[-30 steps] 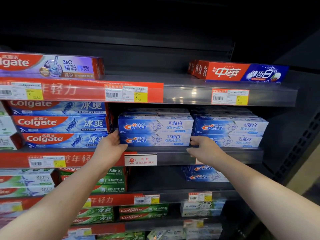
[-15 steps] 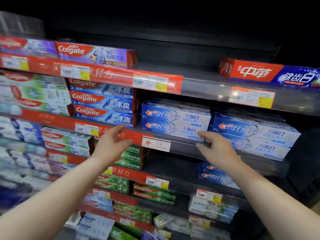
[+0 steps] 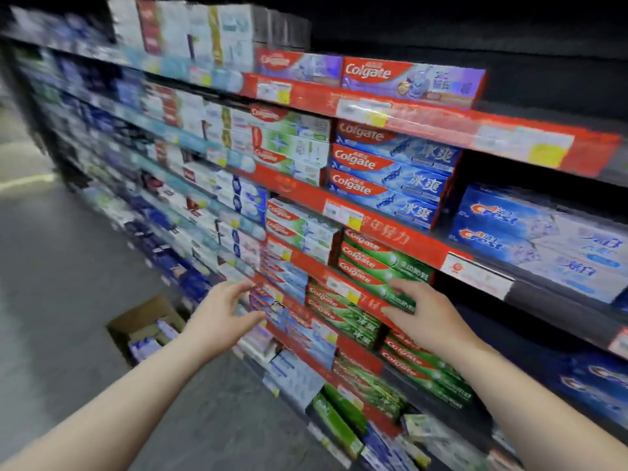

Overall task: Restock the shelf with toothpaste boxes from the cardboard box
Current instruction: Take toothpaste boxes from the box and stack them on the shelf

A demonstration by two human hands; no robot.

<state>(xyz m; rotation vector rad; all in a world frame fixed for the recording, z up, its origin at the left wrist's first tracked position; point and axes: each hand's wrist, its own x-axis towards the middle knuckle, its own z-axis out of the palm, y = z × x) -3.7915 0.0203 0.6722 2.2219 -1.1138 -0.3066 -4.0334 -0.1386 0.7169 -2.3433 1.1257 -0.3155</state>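
Two hands (image 3: 222, 319) (image 3: 423, 317) dropped, empty, below two Crest boxes (image 3: 509, 232).

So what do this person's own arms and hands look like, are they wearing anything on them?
The left hand and right hand are bare, without gloves. The left forearm and right forearm are bare to the picture's edge, with no sleeve in view. No watch, bracelet or ring shows, though the picture is blurred, so something small could be missed.
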